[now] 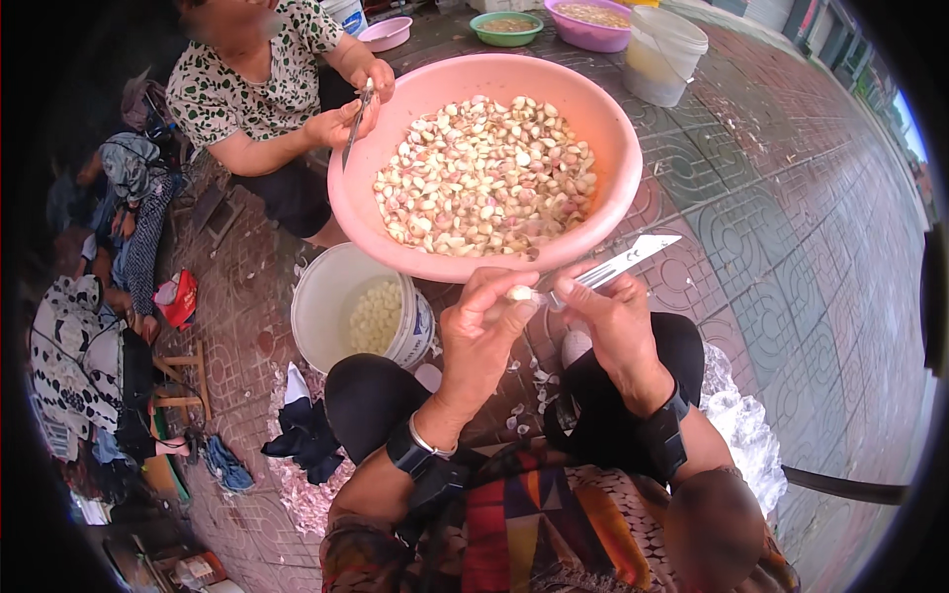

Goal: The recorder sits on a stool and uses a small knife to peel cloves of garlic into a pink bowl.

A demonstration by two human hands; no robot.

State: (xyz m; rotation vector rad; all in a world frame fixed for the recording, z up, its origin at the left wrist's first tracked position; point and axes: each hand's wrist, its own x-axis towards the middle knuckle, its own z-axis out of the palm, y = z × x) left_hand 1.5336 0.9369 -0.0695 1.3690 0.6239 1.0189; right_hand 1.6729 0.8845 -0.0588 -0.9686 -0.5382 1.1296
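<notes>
Pinched between the thumb and fingers of my left hand [481,331] is a pale garlic clove [521,294]. My right hand [618,331] grips a knife [628,261] with a silvery blade that points up and to the right. Both hands are close together, just in front of a big pink basin [611,212]. Many unpeeled garlic cloves [484,173] fill the basin. Left of my left hand stands a white bucket [314,306] with peeled cloves [377,314] in it.
Across the basin's left rim, a co-worker [262,109] holds another knife [354,128]. A translucent bucket [664,54], a purple basin [593,35] and a green basin [506,38] stand beyond. Pink peelings [321,494] and a dark cloth [304,435] lie left of my legs. Other people sit at far left.
</notes>
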